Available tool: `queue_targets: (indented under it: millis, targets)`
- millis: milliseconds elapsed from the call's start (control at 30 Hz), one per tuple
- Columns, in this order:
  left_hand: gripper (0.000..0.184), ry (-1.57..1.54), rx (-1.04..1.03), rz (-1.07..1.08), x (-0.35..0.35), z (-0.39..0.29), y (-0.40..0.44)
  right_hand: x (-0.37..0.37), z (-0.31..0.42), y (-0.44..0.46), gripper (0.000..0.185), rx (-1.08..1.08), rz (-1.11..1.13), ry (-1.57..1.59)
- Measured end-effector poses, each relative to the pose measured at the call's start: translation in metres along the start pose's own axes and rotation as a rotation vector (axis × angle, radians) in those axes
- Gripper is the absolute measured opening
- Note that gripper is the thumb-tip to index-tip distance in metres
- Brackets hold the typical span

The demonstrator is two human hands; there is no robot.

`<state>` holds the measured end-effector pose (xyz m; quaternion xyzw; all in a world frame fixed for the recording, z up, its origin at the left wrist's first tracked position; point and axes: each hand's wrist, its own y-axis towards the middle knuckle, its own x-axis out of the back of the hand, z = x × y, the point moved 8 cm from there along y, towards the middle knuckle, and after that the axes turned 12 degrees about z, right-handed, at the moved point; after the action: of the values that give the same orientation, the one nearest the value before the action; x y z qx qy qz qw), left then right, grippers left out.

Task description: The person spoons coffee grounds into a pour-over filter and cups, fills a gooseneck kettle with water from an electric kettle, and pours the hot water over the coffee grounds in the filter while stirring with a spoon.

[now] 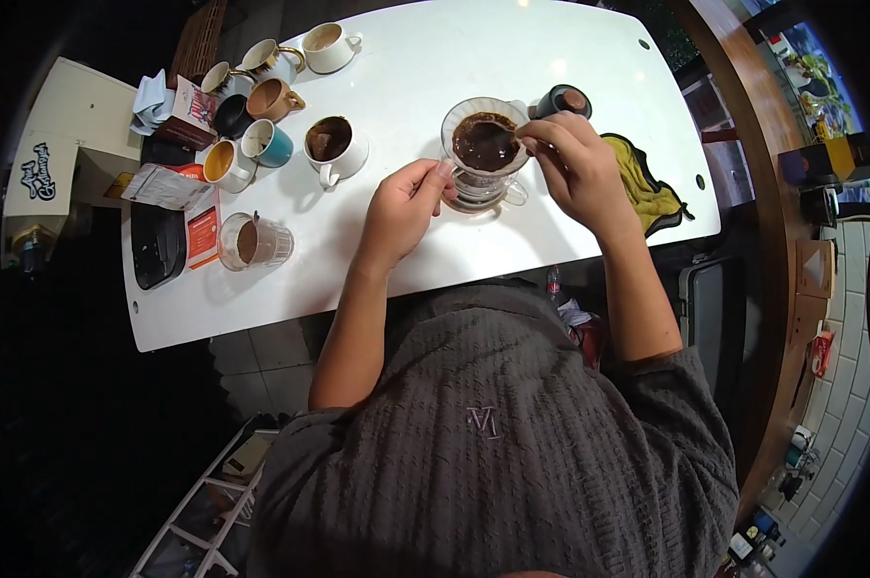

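A clear dripper (451, 123) with dark wet coffee (485, 143) in it sits on a glass server (477, 193) with a glass handle. My left hand (408, 210) is closed at the dripper's left edge, thumb and fingers pinched together; what they hold, if anything, is hidden. Over the right rim is my right hand (575, 169), its fingers pinched round the end of a thin stirrer that reaches into the coffee. A white mug (350, 162) with dark contents stands left of the dripper.
Several cups, including a teal cup (273, 144), crowd the left of the white table (406, 87). A glass (271, 243) stands near the front left, by a black tray (158, 241). At right lie a dark round container (556, 100) and a yellow-green cloth (639, 183).
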<state>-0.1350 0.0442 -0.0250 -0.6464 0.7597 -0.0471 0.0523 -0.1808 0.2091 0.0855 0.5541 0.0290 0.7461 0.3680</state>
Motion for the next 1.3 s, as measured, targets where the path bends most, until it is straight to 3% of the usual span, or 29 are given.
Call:
queue_targets:
  millis: [133, 333, 433, 567, 800, 900, 933, 1000, 1200, 1300]
  targets:
    - [0.028, 0.001, -0.011, -0.006, 0.001, 0.001, 0.001, -0.002, -0.002, 0.006, 0.009, -0.009, 0.002, -0.040]
    - [0.028, 0.016, -0.002, -0.014, 0.001, -0.001, -0.001, -0.011, -0.027, -0.006, 0.009, -0.230, -0.164, 0.184]
    - [0.028, 0.028, 0.014, -0.014, 0.002, -0.001, -0.001, -0.022, -0.048, -0.025, 0.017, -0.472, -0.376, 0.494]
    - [0.029, 0.027, 0.034, -0.005, 0.001, -0.002, -0.001, -0.031, -0.057, -0.039, 0.018, -0.652, -0.410, 0.767]
    - [0.032, 0.034, -0.007, -0.004, 0.003, 0.000, 0.001, -0.007, -0.034, -0.032, 0.015, -0.405, -0.396, 0.690]
    - [0.032, 0.043, -0.004, 0.002, 0.003, 0.000, 0.001, 0.002, -0.004, -0.019, 0.010, -0.200, -0.116, 0.364]
    - [0.032, 0.043, -0.005, 0.002, 0.003, 0.000, 0.001, 0.007, -0.005, -0.018, 0.010, -0.201, -0.119, 0.363]
    - [0.032, 0.046, -0.006, 0.006, 0.003, 0.001, 0.002, 0.007, 0.013, -0.011, 0.014, -0.035, 0.008, 0.073]
    - [0.031, 0.016, -0.012, -0.004, 0.003, 0.002, 0.002, 0.011, 0.004, 0.003, 0.011, -0.045, -0.028, 0.012]
    - [0.031, 0.003, -0.015, -0.009, 0.003, 0.004, 0.002, -0.001, -0.009, 0.002, 0.010, -0.149, -0.023, 0.060]
